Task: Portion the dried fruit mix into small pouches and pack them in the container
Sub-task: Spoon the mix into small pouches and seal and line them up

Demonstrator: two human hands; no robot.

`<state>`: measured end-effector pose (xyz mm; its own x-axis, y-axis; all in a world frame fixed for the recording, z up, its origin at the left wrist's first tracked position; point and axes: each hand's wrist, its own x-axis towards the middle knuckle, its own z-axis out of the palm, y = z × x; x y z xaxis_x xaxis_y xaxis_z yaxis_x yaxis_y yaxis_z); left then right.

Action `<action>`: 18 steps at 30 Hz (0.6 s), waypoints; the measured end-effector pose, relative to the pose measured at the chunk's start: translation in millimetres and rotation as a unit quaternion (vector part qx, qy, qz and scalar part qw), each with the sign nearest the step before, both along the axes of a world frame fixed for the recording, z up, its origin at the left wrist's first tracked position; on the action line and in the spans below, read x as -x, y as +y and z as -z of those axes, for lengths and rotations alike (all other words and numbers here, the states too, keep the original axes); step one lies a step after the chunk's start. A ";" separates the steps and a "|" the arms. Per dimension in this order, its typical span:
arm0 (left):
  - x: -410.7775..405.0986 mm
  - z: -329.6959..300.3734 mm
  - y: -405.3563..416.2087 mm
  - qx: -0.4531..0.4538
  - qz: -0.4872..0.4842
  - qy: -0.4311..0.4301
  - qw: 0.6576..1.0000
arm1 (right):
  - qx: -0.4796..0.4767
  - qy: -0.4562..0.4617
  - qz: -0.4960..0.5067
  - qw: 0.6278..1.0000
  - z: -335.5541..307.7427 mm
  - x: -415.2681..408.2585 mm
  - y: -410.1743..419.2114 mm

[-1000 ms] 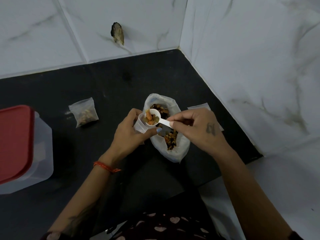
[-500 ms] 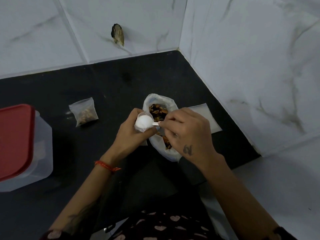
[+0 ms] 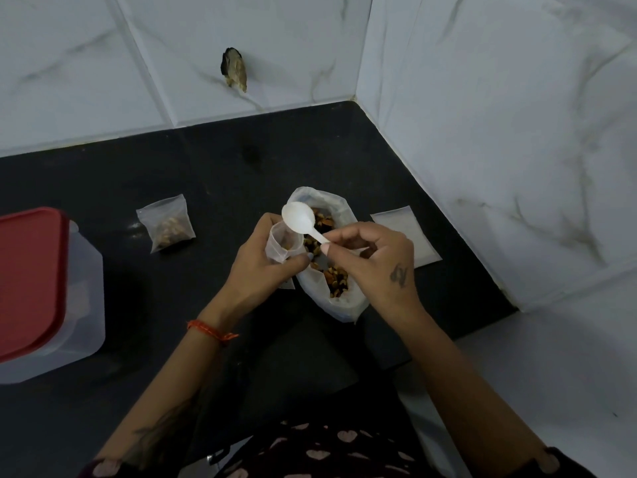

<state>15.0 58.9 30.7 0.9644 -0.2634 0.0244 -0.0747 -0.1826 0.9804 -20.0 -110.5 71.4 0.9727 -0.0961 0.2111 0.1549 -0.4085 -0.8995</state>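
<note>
Left hand [image 3: 265, 267] gripping open small pouch [image 3: 283, 243] at frame centre, right hand [image 3: 375, 267] pinching empty white spoon [image 3: 303, 222] over fruit bag [image 3: 336, 270], dark surface [image 3: 138, 174]

Orange thread bracelet [image 3: 212, 331] on left wrist, small tattoo [image 3: 398, 274] on right hand [image 3: 375, 267], dark heart-print garment [image 3: 331, 450]

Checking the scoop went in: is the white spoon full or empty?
Empty: the white spoon, pinched by the right hand, shows a bare bowl above the small pouch in the left hand.
</note>
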 end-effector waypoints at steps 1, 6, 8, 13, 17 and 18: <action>-0.1 -0.7 0.0 -0.001 0.000 -0.002 1.000 | -0.058 0.053 -0.008 0.997 -4.1 0.5 0.3; -2.5 2.9 8.3 -0.017 -0.014 0.017 1.000 | -0.135 0.161 0.045 0.977 -2.7 -7.3 -10.8; -2.9 7.4 12.7 -0.031 -0.031 0.033 0.998 | -0.017 0.154 0.084 0.984 8.2 -12.6 -17.5; 0.4 10.3 10.2 -0.063 -0.057 0.089 0.992 | 0.284 0.112 0.065 0.950 30.5 -20.5 -18.2; 1.2 10.2 1.3 -0.078 -0.049 0.122 0.988 | 0.389 -0.002 0.024 0.921 34.6 -32.5 -2.2; 1.1 10.5 0.0 -0.083 -0.048 0.124 0.988 | 0.412 -0.008 0.013 0.911 34.4 -36.8 1.1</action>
